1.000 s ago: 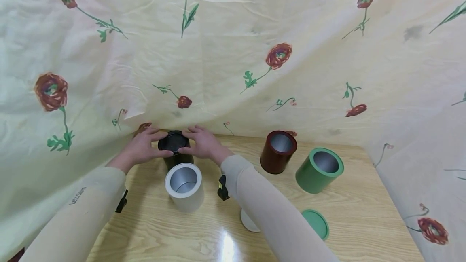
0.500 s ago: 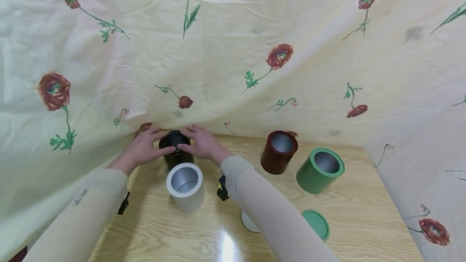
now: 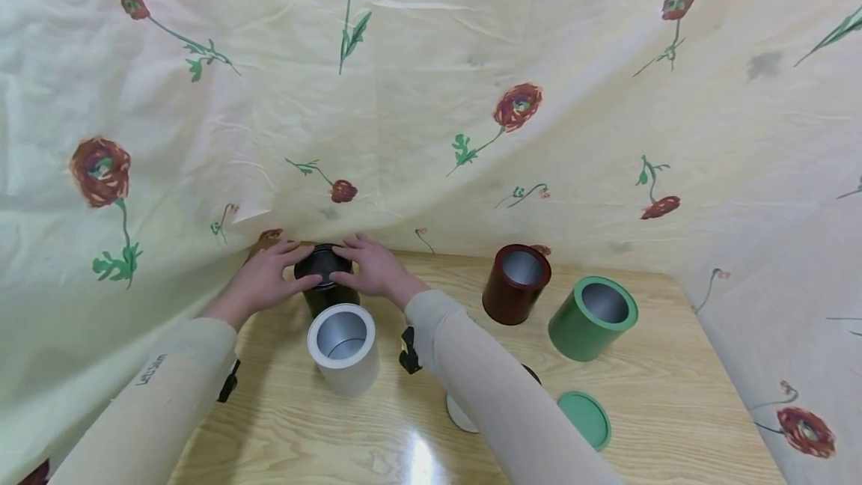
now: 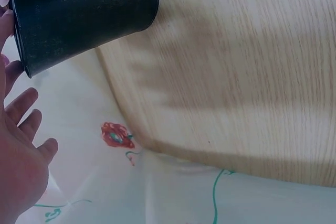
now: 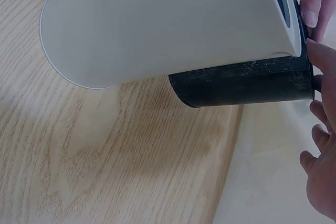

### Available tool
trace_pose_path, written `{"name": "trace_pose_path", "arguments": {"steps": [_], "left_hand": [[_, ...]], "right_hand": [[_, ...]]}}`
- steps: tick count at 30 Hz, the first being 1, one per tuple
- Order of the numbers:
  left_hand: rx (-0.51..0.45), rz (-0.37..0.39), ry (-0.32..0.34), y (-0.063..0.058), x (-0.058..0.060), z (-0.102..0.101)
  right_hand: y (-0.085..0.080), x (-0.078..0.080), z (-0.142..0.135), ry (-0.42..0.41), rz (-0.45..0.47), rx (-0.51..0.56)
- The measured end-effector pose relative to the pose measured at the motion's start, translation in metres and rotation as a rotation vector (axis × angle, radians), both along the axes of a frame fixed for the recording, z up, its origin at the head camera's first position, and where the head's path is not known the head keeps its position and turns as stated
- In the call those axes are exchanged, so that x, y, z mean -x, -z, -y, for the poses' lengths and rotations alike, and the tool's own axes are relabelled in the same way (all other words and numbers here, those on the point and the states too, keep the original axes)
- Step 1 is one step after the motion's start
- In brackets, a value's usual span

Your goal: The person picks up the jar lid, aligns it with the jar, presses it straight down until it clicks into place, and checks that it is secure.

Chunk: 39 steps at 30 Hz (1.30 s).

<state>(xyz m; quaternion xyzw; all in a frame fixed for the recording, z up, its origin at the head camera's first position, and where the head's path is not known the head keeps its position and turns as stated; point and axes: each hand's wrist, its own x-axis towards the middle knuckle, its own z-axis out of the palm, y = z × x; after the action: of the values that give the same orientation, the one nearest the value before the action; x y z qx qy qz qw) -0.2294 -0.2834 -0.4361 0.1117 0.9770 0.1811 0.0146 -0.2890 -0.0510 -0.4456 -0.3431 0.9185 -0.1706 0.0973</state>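
At the far left of the table stands a black canister point(image 3: 332, 298), with a black lid point(image 3: 324, 260) at its top. My left hand point(image 3: 268, 275) and right hand point(image 3: 377, 268) touch that top from either side, fingers spread and thumbs laid over the lid. In the left wrist view, fingertips meet the rim of the black canister point(image 4: 86, 17). Just in front of it is a white canister point(image 3: 345, 350) without a lid, its grey inside showing. It hides part of the black canister point(image 5: 247, 85) in the right wrist view.
A dark red canister point(image 3: 515, 287) and a green canister point(image 3: 589, 328), both uncovered, stand to the right. A green lid point(image 3: 584, 419) lies flat in front. My right forearm partly covers a white lid point(image 3: 460, 416) and a dark edge point(image 3: 532, 373). Flowered cloth point(image 3: 431, 96) hangs behind.
Both thumbs have shifted slightly on the black lid. My right forearm has moved a little, and a dark edge now shows beyond it. The canisters stay put.
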Motion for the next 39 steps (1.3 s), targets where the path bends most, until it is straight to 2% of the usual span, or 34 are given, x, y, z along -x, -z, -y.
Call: {"name": "trace_pose_path", "arguments": {"steps": [5, 14, 20, 28, 34, 39], "left_hand": [[0.007, 0.022, 0.017, 0.000, 0.002, -0.001], [0.074, 0.032, 0.057, -0.010, 0.006, 0.000], [0.120, 0.050, 0.054, -0.009, 0.005, 0.000], [0.156, 0.035, 0.065, -0.007, 0.005, -0.001], [0.129, 0.004, 0.045, -0.004, 0.001, -0.003], [0.115, -0.043, 0.044, -0.012, -0.003, -0.003]], "right_hand": [[-0.002, 0.000, 0.000, 0.014, 0.013, -0.027], [-0.011, 0.002, 0.004, 0.009, 0.009, -0.075], [-0.012, 0.001, 0.005, 0.021, 0.022, -0.092], [-0.007, -0.002, 0.001, 0.048, 0.058, -0.055], [-0.005, -0.004, -0.003, 0.029, 0.030, -0.058], [-0.012, -0.003, -0.009, -0.008, -0.014, -0.045]]}}
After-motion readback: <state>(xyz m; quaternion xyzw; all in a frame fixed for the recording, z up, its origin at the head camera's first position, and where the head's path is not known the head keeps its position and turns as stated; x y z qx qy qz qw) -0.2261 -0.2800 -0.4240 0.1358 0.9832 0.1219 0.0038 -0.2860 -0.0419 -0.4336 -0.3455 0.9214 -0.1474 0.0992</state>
